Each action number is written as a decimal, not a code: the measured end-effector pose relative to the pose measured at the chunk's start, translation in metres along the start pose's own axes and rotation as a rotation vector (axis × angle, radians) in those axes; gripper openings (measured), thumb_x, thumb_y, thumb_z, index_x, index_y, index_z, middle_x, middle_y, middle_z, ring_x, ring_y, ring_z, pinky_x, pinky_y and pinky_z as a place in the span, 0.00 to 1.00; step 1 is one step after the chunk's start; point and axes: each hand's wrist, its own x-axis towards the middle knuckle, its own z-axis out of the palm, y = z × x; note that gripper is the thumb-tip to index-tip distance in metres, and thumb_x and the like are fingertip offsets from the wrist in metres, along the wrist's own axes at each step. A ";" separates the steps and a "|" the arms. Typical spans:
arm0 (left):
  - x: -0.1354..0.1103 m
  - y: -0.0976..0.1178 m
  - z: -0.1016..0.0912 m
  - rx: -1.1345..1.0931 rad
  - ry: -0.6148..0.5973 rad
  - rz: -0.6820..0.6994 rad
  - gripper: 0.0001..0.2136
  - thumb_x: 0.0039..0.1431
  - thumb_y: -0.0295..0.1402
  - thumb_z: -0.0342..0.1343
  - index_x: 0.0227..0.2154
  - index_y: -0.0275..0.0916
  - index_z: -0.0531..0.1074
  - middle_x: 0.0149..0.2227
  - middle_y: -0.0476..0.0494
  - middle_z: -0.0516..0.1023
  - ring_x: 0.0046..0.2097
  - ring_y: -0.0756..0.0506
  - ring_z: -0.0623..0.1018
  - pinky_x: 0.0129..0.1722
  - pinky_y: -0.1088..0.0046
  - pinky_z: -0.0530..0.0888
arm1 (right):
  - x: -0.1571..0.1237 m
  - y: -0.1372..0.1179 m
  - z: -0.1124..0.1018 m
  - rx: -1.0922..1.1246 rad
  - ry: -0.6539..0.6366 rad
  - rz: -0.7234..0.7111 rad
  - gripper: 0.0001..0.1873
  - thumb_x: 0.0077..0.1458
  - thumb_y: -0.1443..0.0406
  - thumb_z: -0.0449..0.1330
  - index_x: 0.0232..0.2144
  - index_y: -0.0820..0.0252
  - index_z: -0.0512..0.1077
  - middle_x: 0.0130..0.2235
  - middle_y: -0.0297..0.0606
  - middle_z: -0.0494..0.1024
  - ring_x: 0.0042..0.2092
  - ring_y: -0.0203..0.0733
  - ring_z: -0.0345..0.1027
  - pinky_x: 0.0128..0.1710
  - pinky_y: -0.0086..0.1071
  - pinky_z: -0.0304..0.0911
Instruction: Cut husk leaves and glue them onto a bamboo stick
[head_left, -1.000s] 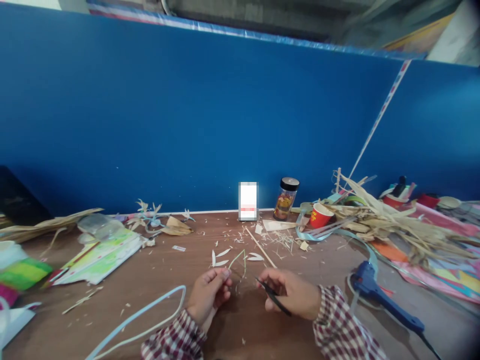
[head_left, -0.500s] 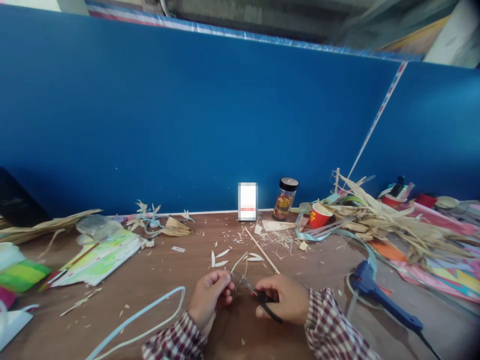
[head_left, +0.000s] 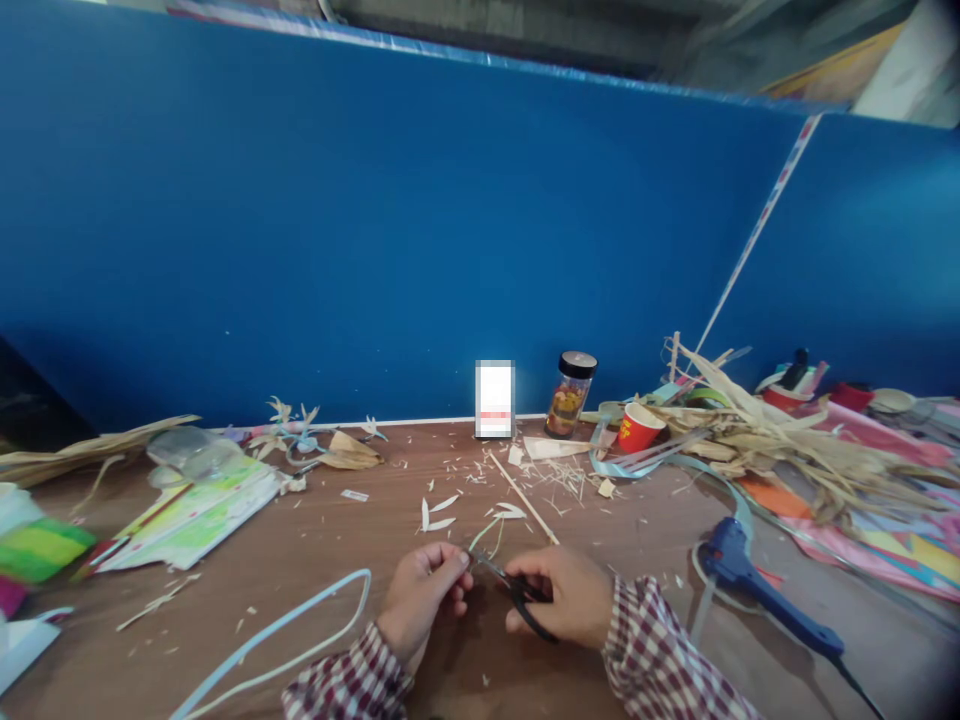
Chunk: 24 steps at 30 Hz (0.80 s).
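Observation:
In the head view my left hand (head_left: 427,590) pinches the lower end of a thin, pale green strip (head_left: 484,532) that bends over at its top. My right hand (head_left: 566,597) is closed round the black handles of a pair of scissors (head_left: 531,608). Their blades point left and meet the strip near my left fingertips; whether they are closed on it I cannot tell. Just beyond my hands lie several small white petal-shaped pieces (head_left: 441,505). A thin pale stick (head_left: 525,500) rests on the table behind my right hand.
Thin clippings (head_left: 562,480) litter the brown table (head_left: 322,540). A lidded jar (head_left: 568,400) and a red paper cup (head_left: 640,430) stand at the back. Right lie dried husks (head_left: 795,440) and a blue glue gun (head_left: 765,585). A pale blue looped cord (head_left: 277,615) is left of my hands.
The scissor blades have moved slightly left and up, up to the strip at my left fingertips. The strip's bent top has shifted a little right. The camera view has moved slightly.

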 end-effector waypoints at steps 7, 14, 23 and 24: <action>0.000 0.001 0.000 0.017 -0.001 -0.023 0.12 0.38 0.38 0.62 0.17 0.34 0.67 0.15 0.51 0.71 0.15 0.56 0.65 0.15 0.82 0.65 | 0.003 0.002 0.002 0.033 -0.019 -0.040 0.13 0.41 0.56 0.62 0.28 0.60 0.72 0.19 0.27 0.64 0.21 0.29 0.51 0.19 0.21 0.45; -0.001 0.001 0.001 0.034 0.004 -0.047 0.13 0.38 0.38 0.62 0.17 0.35 0.67 0.14 0.51 0.71 0.15 0.56 0.64 0.14 0.82 0.64 | 0.006 0.009 0.006 0.036 -0.024 -0.035 0.15 0.40 0.56 0.63 0.30 0.59 0.73 0.18 0.26 0.61 0.21 0.28 0.50 0.18 0.21 0.44; -0.004 0.004 0.003 0.032 0.001 -0.024 0.13 0.37 0.39 0.63 0.17 0.35 0.67 0.15 0.51 0.70 0.15 0.56 0.64 0.14 0.82 0.64 | 0.006 0.012 0.003 0.005 -0.057 -0.053 0.15 0.42 0.54 0.60 0.28 0.59 0.73 0.18 0.26 0.59 0.20 0.28 0.48 0.18 0.22 0.43; -0.004 0.003 0.003 0.027 0.002 -0.020 0.13 0.37 0.39 0.63 0.17 0.34 0.68 0.15 0.51 0.70 0.15 0.56 0.64 0.14 0.82 0.64 | 0.006 0.013 0.003 0.009 -0.048 -0.051 0.15 0.42 0.54 0.60 0.28 0.59 0.73 0.17 0.26 0.59 0.20 0.28 0.48 0.18 0.22 0.42</action>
